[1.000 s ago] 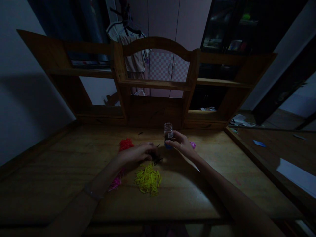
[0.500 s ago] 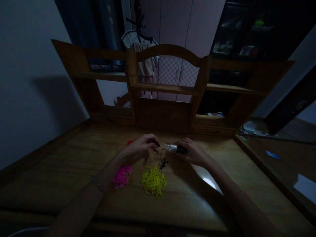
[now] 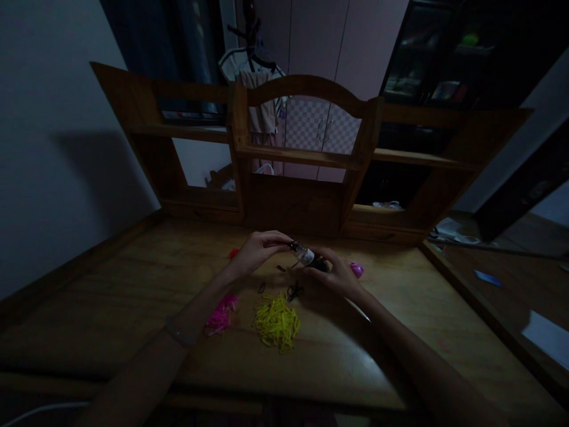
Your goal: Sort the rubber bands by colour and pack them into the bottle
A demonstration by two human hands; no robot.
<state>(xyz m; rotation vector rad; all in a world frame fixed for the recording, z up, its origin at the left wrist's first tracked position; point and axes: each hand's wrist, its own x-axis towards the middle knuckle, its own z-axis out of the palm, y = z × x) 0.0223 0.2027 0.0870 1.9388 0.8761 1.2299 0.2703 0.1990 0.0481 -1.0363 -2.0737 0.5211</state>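
My right hand [image 3: 338,274] is wrapped round a small clear bottle [image 3: 304,255] that has a pale label and dark contents in its lower part. The bottle lies tilted, its mouth toward my left hand [image 3: 262,252]. My left fingertips are pinched at that mouth on some small black bands [image 3: 292,244], partly hidden by the fingers. On the desk below lie a few loose black bands [image 3: 294,291] and a pile of yellow bands [image 3: 278,323]. A pink pile of bands [image 3: 222,314] sits beside my left forearm.
A red item [image 3: 233,253] shows behind my left hand, and a shiny purple object [image 3: 356,269] lies beyond my right. The wooden desk [image 3: 111,290] has a shelf unit [image 3: 293,159] along its back. A blue card [image 3: 488,278] and white paper [image 3: 549,338] lie at right.
My hands have come together: the bottle moved slightly left and up and tilted, its mouth now meeting my left fingertips. The purple object has come into view behind my right hand.
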